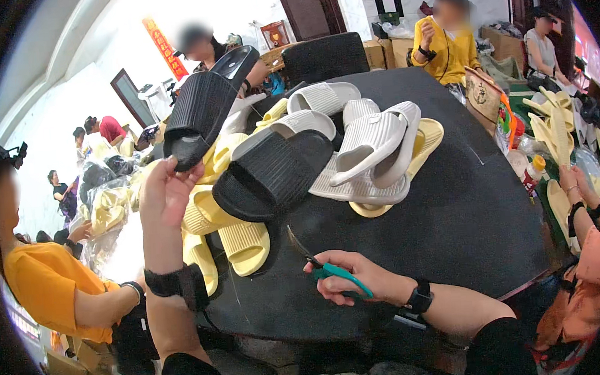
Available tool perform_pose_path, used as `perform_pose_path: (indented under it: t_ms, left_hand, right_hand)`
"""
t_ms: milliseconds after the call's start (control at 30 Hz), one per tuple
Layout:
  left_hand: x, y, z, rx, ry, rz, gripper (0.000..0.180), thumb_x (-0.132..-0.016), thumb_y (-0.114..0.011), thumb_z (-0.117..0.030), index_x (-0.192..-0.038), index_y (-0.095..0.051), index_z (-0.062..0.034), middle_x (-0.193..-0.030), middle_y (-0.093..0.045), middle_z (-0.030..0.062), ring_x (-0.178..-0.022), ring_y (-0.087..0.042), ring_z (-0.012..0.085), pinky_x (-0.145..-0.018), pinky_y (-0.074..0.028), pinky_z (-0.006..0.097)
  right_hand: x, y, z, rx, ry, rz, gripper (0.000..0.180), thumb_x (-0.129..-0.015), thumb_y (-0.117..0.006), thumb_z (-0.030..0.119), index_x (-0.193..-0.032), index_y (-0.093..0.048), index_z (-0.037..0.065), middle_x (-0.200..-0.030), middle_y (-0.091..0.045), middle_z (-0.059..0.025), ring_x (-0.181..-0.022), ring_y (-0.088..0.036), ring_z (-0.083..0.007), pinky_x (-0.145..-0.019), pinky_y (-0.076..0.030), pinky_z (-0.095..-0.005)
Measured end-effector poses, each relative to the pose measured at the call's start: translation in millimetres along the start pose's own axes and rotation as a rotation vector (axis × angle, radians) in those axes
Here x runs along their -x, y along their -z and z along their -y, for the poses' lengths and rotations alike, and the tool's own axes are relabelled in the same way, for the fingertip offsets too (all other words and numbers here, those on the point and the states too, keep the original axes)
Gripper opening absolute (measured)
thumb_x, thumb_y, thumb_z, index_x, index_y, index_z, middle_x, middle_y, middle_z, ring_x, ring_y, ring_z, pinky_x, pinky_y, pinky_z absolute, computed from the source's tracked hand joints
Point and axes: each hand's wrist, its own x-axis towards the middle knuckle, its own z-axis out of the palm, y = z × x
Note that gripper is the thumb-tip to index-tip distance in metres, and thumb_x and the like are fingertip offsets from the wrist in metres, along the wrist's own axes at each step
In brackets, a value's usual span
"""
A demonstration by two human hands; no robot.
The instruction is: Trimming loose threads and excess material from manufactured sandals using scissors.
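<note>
A black ribbed slide sandal [196, 115] is raised above the table at the left, its lower end pinched in my left hand [171, 188]. My right hand [364, 278] grips teal-handled scissors [343, 277] over the table's near side, with the dark blades pointing up and left. Between the hands lies another black slide [272, 182], resting on yellow slides [244, 246]. Right of it, grey-white slides [373, 145] are stacked over a yellow slide [426, 145]. Further grey slides [322, 98] sit behind them.
The pile stands on a black table [467, 225]. A black chair [326, 55] is at its far side. People sit or stand around, one in yellow [442, 48], one in orange [58, 278]. At right, a bottle [534, 170] stands near more yellow slides [554, 127]. Plastic bags [112, 213] heap at left.
</note>
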Motion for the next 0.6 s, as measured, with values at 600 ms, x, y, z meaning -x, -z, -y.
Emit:
perform_pose_path:
  t_ms: [600]
  left_hand:
    - [152.1,56.3,76.2,-0.102,-0.032,-0.323,0.038,-0.082,-0.045,0.001,-0.119,-0.04,0.0006,-0.105,-0.06,0.0144,-0.09,-0.064,0.0261,-0.08,-0.054,0.047]
  right_hand:
    - [-5.4,3.8,-9.4,-0.049,-0.038,0.134,0.042,-0.088,-0.061,0.014,-0.123,-0.043,0.003,-0.095,-0.058,-0.007,-0.081,-0.057,-0.0116,-0.075,-0.048,-0.0263]
